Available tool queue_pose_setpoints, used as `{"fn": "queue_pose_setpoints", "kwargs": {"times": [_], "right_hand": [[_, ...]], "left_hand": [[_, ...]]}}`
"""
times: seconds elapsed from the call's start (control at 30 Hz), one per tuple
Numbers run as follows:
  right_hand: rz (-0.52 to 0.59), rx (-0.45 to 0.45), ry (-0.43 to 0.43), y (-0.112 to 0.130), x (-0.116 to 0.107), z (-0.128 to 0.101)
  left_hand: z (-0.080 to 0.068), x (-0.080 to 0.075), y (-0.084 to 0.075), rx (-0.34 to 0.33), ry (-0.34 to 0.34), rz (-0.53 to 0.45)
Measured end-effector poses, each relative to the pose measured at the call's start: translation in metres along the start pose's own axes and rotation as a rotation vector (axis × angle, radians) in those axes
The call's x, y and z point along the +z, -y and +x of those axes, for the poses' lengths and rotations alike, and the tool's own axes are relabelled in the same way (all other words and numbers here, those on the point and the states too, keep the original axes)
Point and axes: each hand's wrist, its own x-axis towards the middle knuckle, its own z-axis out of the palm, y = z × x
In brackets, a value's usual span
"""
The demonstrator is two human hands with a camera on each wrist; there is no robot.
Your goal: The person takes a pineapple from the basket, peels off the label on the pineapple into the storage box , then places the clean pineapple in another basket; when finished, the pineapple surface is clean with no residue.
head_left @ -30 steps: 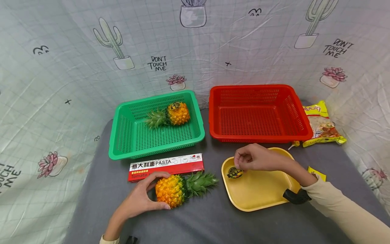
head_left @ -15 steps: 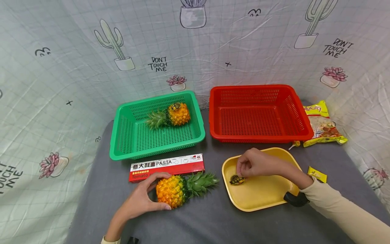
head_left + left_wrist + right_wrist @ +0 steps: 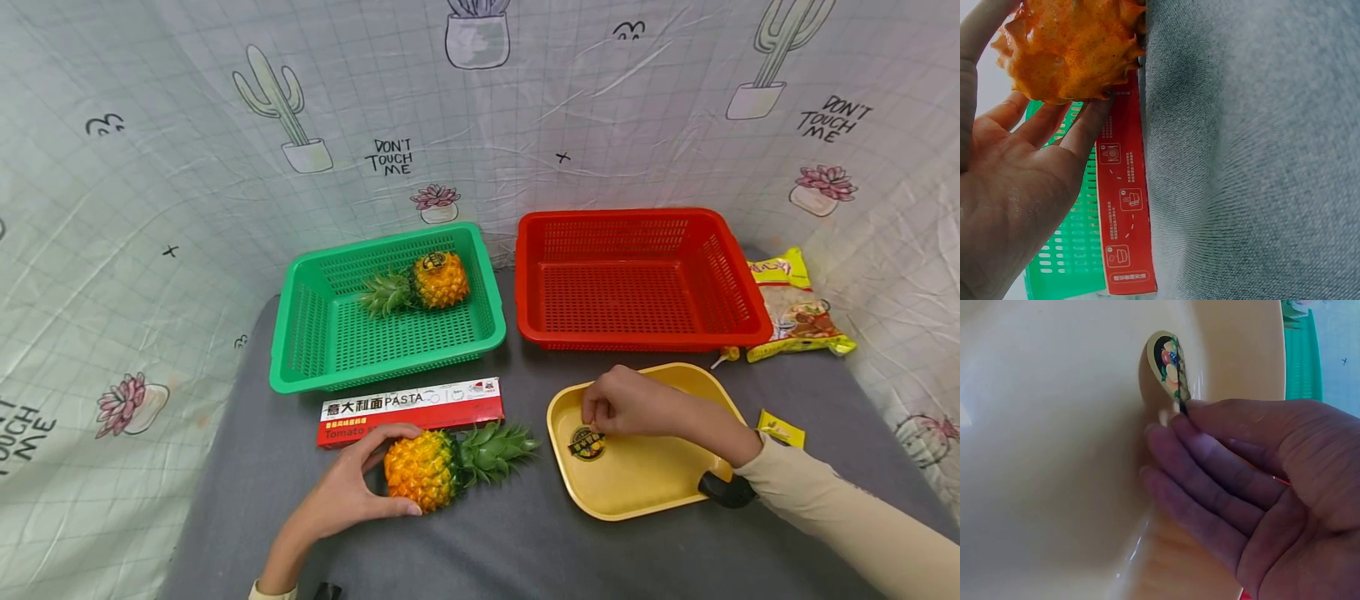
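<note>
An orange pineapple (image 3: 420,468) with green leaves lies on the grey table, in front of a red pasta box (image 3: 408,409). My left hand (image 3: 360,485) grips its body, thumb on the near side and fingers over the far side; the left wrist view shows the same pineapple (image 3: 1072,44) against my fingers (image 3: 1047,125). My right hand (image 3: 611,407) is over the yellow tray (image 3: 645,487) and pinches the edge of a round black-and-yellow sticker (image 3: 587,442). In the right wrist view the sticker (image 3: 1168,362) stands against the tray's floor (image 3: 1054,456) at my fingertips (image 3: 1175,425).
A green basket (image 3: 300,333) at the back left holds a second pineapple (image 3: 438,279). An empty red basket (image 3: 637,333) stands at the back right. A yellow snack bag (image 3: 795,308) and a small yellow packet (image 3: 780,429) lie right of the tray. A printed cloth backdrop surrounds the table.
My right hand has moved down and slightly nearer, bringing the sticker lower onto the tray. My left hand and the pineapple have stayed in place.
</note>
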Motion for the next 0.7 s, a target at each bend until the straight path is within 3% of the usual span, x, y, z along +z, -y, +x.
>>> {"fn": "queue_pose_setpoints", "kwargs": {"times": [0.43,0.7], "right_hand": [[-0.081,0.042,0.043,-0.0010,0.0045,0.0007],[-0.151,0.064,0.049,0.0024,0.0049,-0.0003]], "left_hand": [[0.0000,0.0001,-0.0018,-0.014,-0.008,0.002],[0.0008,0.0007,-0.0018,0.012,-0.005,-0.007]]}}
